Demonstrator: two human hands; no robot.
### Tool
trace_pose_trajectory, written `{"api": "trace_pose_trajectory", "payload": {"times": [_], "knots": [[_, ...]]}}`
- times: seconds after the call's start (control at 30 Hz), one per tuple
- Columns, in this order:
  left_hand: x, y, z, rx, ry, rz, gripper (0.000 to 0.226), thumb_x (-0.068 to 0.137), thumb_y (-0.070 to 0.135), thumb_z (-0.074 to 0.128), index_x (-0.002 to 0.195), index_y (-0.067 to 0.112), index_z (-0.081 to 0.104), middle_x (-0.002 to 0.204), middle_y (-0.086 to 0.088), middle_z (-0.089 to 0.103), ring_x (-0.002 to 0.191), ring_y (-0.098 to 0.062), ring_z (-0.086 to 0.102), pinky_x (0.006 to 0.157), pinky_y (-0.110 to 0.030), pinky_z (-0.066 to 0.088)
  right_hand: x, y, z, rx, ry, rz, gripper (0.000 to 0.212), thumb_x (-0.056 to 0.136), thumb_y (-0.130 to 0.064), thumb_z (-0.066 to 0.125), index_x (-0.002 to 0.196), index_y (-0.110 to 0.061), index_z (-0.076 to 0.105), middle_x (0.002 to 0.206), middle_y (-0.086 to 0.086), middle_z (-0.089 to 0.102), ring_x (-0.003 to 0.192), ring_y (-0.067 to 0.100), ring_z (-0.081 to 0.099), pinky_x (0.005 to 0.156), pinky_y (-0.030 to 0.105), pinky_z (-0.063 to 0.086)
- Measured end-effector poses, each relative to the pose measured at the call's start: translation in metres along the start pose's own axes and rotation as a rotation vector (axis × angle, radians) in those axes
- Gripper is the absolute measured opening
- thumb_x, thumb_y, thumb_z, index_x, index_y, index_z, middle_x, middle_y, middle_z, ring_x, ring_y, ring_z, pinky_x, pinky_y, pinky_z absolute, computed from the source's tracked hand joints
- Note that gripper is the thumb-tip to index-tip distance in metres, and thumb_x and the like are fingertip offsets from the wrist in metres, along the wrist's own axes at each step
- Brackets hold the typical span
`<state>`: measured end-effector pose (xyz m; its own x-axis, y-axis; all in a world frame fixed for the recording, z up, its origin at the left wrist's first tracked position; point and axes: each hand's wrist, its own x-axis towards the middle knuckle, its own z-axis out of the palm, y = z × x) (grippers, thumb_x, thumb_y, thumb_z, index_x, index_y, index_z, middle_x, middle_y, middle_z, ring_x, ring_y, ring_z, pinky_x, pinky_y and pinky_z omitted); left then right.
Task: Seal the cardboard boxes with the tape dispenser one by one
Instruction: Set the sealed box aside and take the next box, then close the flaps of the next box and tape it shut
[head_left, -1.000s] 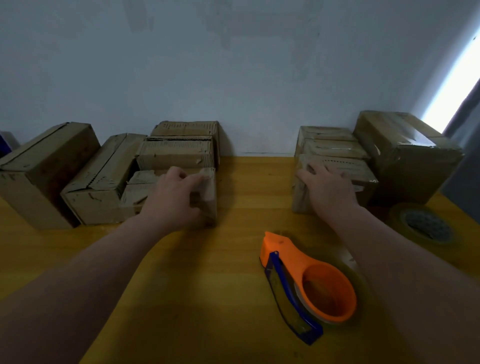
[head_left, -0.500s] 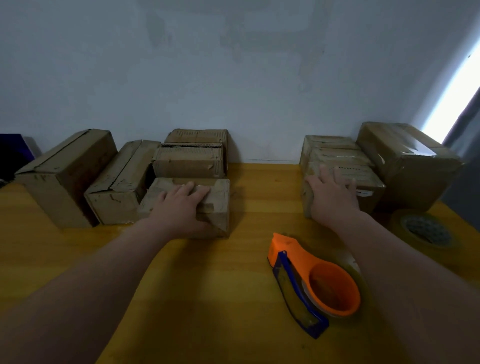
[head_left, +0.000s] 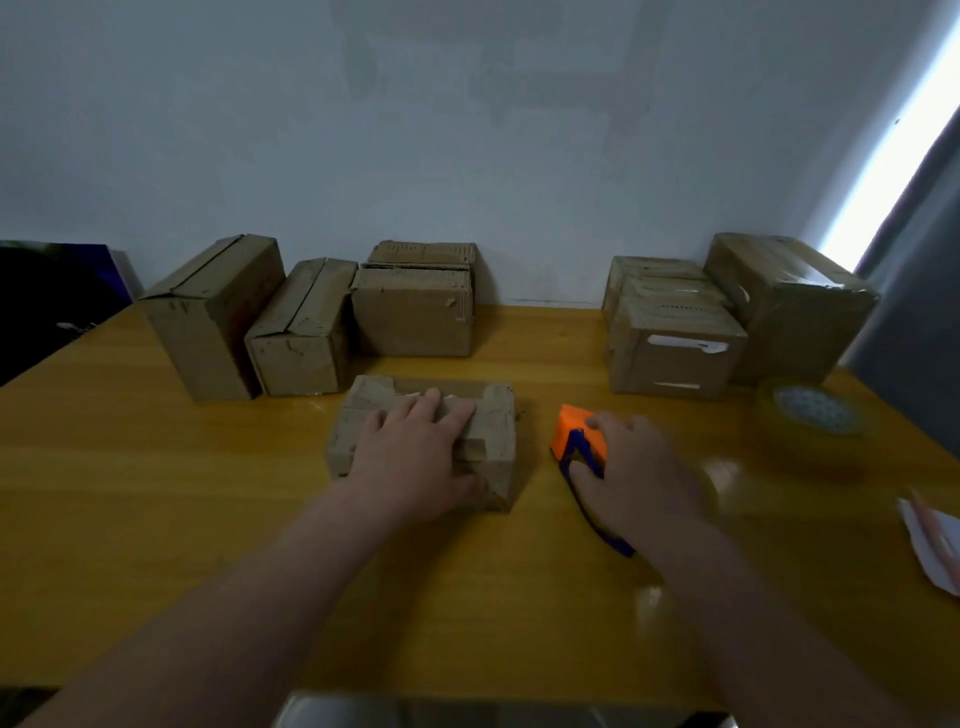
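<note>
A small flat cardboard box (head_left: 496, 421) lies in the middle of the yellow table (head_left: 156, 493). My left hand (head_left: 415, 457) rests on top of it, fingers spread over the flaps and thumb down its near side. Just to its right lies the orange and blue tape dispenser (head_left: 576, 436). My right hand (head_left: 639, 478) covers the dispenser, fingers curled round its body; the hand is blurred. Only the orange nose and part of the blue blade guard show.
Three cardboard boxes (head_left: 306, 332) stand at the back left, with one more behind them, and three taped boxes (head_left: 675, 343) at the back right against the wall. A roll of clear tape (head_left: 810, 415) lies at the right. White paper (head_left: 930, 545) sits at the right edge.
My left hand has pulled the small box away from the left group toward me. My right hand left the right-hand box and came down onto the tape dispenser.
</note>
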<state>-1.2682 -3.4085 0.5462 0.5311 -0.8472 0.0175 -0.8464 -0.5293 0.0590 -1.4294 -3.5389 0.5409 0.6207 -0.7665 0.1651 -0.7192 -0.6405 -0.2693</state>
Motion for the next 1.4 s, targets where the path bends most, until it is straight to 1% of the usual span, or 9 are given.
{"api": "trace_pose_trajectory", "payload": {"times": [0.2, 0.33, 0.53, 0.6, 0.7, 0.87, 1.07, 1.27, 1.4], "knots": [[-0.053, 0.021, -0.003, 0.024, 0.001, 0.021, 0.081, 0.085, 0.067, 0.044, 0.15, 0.036, 0.007, 0.158, -0.003, 0.013, 0.145, -0.025, 0.01, 0.117, -0.053, 0.008, -0.027, 0.008, 0.007, -0.099, -0.076, 0.087, 0.058, 0.095, -0.03, 0.053, 0.145, -0.03, 0.024, 0.113, 0.0, 0.059, 0.089, 0.018, 0.057, 0.061, 0.026, 0.039], [-0.085, 0.031, 0.001, 0.012, 0.024, 0.064, 0.08, 0.086, 0.069, 0.039, 0.15, 0.036, 0.005, 0.158, -0.002, 0.01, 0.145, -0.025, 0.008, 0.117, -0.052, 0.006, -0.035, 0.015, 0.005, 0.008, 0.009, 0.019, 0.056, 0.095, -0.023, 0.052, 0.145, -0.033, 0.029, 0.12, 0.002, 0.06, 0.103, 0.022, 0.057, 0.077, 0.034, 0.048], [-0.094, 0.01, 0.0, -0.125, 0.044, 0.125, 0.081, 0.088, 0.062, 0.045, 0.152, 0.032, 0.005, 0.159, 0.01, 0.008, 0.145, -0.011, 0.006, 0.117, -0.032, 0.003, -0.037, 0.014, -0.023, 0.623, 0.136, 0.011, 0.032, 0.095, -0.016, 0.05, 0.119, -0.035, 0.056, 0.094, -0.003, 0.055, 0.071, 0.012, 0.05, 0.063, 0.035, 0.045], [-0.095, -0.004, -0.004, -0.119, 0.024, 0.131, 0.08, 0.088, 0.061, 0.046, 0.151, 0.034, 0.007, 0.159, 0.012, 0.007, 0.145, -0.01, 0.004, 0.116, -0.032, 0.0, -0.039, 0.01, -0.038, 0.799, 0.127, -0.022, 0.028, 0.089, -0.024, 0.064, 0.112, -0.037, 0.056, 0.1, -0.011, 0.053, 0.081, 0.007, 0.054, 0.068, 0.038, 0.051], [-0.097, -0.023, -0.003, -0.091, -0.041, 0.108, 0.08, 0.085, 0.065, 0.044, 0.149, 0.042, 0.002, 0.158, 0.014, -0.003, 0.146, -0.016, -0.01, 0.115, -0.049, -0.006, -0.043, -0.004, -0.057, 0.886, 0.137, -0.127, 0.05, 0.069, -0.031, 0.082, 0.11, -0.038, 0.055, 0.105, -0.023, 0.05, 0.095, 0.005, 0.055, 0.07, 0.03, 0.054], [-0.093, -0.03, 0.002, -0.28, -0.074, 0.143, 0.085, 0.082, 0.063, 0.052, 0.15, 0.039, 0.008, 0.159, 0.014, -0.001, 0.145, -0.015, -0.012, 0.118, -0.042, 0.011, -0.037, -0.028, -0.077, 1.026, -0.037, -0.275, 0.07, 0.057, -0.02, 0.087, 0.115, -0.038, 0.053, 0.112, -0.014, 0.055, 0.092, 0.004, 0.061, 0.067, 0.02, 0.056], [-0.081, -0.023, 0.002, -0.235, -0.047, 0.187, 0.084, 0.085, 0.06, 0.051, 0.152, 0.032, 0.009, 0.158, 0.016, 0.001, 0.145, -0.013, -0.011, 0.113, -0.026, 0.001, -0.024, -0.041, -0.074, 0.985, -0.252, -0.308, 0.064, 0.07, 0.0, 0.076, 0.117, -0.036, 0.053, 0.111, -0.005, 0.057, 0.084, 0.007, 0.065, 0.062, 0.022, 0.054], [-0.079, -0.029, 0.008, -0.313, -0.042, 0.201, 0.084, 0.083, 0.063, 0.05, 0.152, 0.032, 0.012, 0.157, 0.019, 0.003, 0.143, -0.008, -0.012, 0.113, -0.027, 0.005, -0.019, -0.038, -0.077, 0.864, -0.308, -0.325, 0.06, 0.074, -0.001, 0.071, 0.113, -0.041, 0.052, 0.098, -0.006, 0.057, 0.071, 0.019, 0.061, 0.06, 0.029, 0.052], [-0.079, -0.033, -0.004, -0.565, -0.005, 0.182, 0.072, 0.081, 0.064, 0.04, 0.144, 0.028, 0.038, 0.15, 0.017, 0.031, 0.142, -0.004, 0.014, 0.115, -0.026, 0.018, -0.018, -0.038, -0.079, 0.779, -0.287, -0.348, 0.057, 0.075, -0.006, 0.072, 0.114, -0.041, 0.052, 0.092, -0.004, 0.058, 0.072, 0.024, 0.06, 0.057, 0.028, 0.05]]}}
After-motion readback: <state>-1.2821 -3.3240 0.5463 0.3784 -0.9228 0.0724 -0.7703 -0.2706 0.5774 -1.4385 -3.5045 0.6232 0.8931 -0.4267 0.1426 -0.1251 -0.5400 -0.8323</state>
